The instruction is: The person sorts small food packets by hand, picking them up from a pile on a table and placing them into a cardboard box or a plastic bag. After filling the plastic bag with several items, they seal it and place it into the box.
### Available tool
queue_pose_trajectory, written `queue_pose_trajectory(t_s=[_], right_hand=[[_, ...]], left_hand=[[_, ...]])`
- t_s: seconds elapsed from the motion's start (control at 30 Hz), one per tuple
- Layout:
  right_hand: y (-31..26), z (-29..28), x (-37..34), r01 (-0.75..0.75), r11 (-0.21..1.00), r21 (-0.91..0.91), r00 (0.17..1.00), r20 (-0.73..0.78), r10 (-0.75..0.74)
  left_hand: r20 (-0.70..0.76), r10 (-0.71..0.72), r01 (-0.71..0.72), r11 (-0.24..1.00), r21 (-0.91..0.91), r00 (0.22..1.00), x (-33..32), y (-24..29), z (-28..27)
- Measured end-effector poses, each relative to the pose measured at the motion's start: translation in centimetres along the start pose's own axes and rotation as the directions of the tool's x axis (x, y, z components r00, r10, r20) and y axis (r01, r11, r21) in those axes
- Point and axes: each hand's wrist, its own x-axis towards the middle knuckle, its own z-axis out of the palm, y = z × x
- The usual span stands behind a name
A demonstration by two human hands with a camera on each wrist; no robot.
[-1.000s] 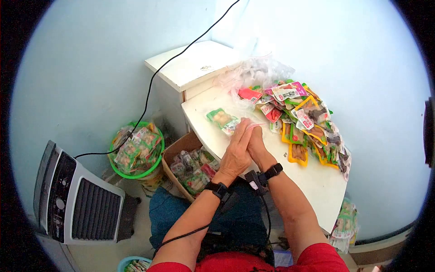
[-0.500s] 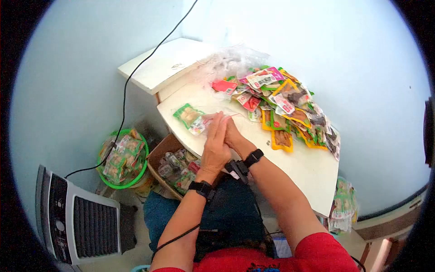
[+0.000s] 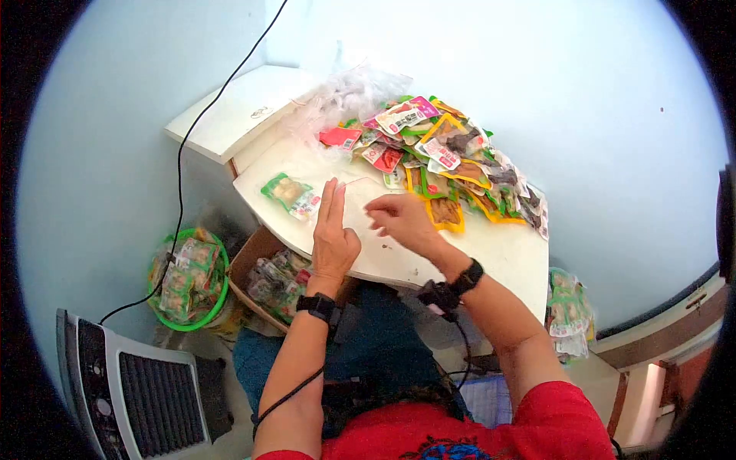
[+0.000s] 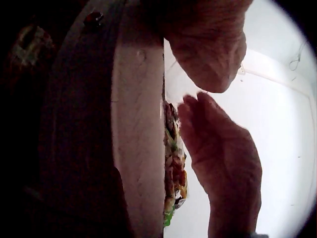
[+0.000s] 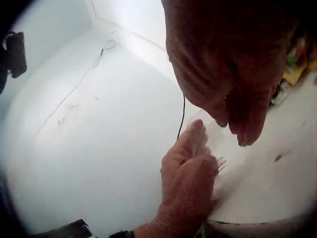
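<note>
Over the front of the white table (image 3: 483, 261), my left hand (image 3: 333, 241) points away from me with its fingers straight. Just left of its fingertips lies a green-edged food packet (image 3: 285, 188), with clear plastic bag film around it and a thin red line beside the fingers. To the right, apart from the left hand, my right hand (image 3: 406, 222) has its fingers loosely bent, with nothing seen between them. In the right wrist view the right hand (image 5: 228, 69) is above the left hand (image 5: 185, 181).
A heap of food packets (image 3: 452, 165) covers the table's far right, beside crumpled clear bags (image 3: 345, 100). Below on the left are a cardboard box (image 3: 245, 264) of packets, a green-rimmed basket (image 3: 226, 284) and an air cooler (image 3: 153, 399). More packets (image 3: 569, 310) are at the right.
Earlier the hands were pressed together; now the right hand has come away to the right and its fingers are bent. The head view has shifted, so the table appears farther left.
</note>
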Motion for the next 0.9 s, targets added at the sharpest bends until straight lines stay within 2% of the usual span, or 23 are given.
queue_pose_trajectory(t_s=[0.1,0.13,0.17,0.27,0.37,0.5,0.6,0.7,0.8,0.83,0.9], right_hand=[[-0.3,-4.1,-1.7,0.051,0.924,-0.380,0.973,-0.188,-0.131],[0.3,-5.9,-1.7,0.106,0.843,-0.527,0.944,-0.212,-0.251],[0.8,-7.2,-1.8,0.072,0.854,-0.515,0.922,-0.292,-0.254],[1.1,-10.9,-1.6,0.067,0.762,-0.644,0.868,-0.338,-0.363],[-0.6,-12.8,-1.2,-0.070,0.769,-0.635,0.856,-0.434,-0.280],[-0.7,-13.9,0.5,-0.066,0.812,-0.581,0.833,-0.480,-0.276],[-0.3,-13.4,2.1,-0.083,0.705,-0.705,0.861,-0.407,-0.305],[1.0,-12.6,4.0,0.094,0.580,-0.809,0.815,-0.272,-0.512],[1.0,-11.1,5.5,0.141,0.574,-0.806,0.816,-0.233,-0.528],[0.4,-10.6,6.1,0.107,0.587,-0.803,0.856,-0.226,-0.466],[0.6,-10.4,7.4,0.151,0.530,-0.834,0.861,-0.152,-0.485]], left_hand=[[0.001,-0.011,0.011,1.000,0.004,1.000,-0.1,-0.1,0.1],[0.001,-0.010,0.010,1.000,0.013,1.000,0.0,-0.2,0.1],[-0.001,-0.009,0.009,1.000,0.023,1.000,-0.1,-0.2,0.2],[-0.001,-0.024,0.024,1.000,0.013,1.000,-0.1,-0.5,0.4],[0.017,-0.049,0.049,0.999,-0.008,0.999,-0.1,-0.2,0.3],[0.033,-0.049,0.049,0.999,0.010,0.998,-0.2,-0.4,0.2],[0.059,-0.054,0.052,0.998,0.034,0.997,-0.1,-0.3,0.1],[0.064,-0.049,0.045,0.998,0.054,0.997,-0.1,-0.4,0.1],[0.066,-0.057,0.054,0.997,0.047,0.996,0.0,-0.3,0.1],[0.071,-0.065,0.062,0.997,0.048,0.995,0.0,-0.1,0.0],[0.079,-0.069,0.066,0.997,0.046,0.994,0.0,0.0,0.0]])
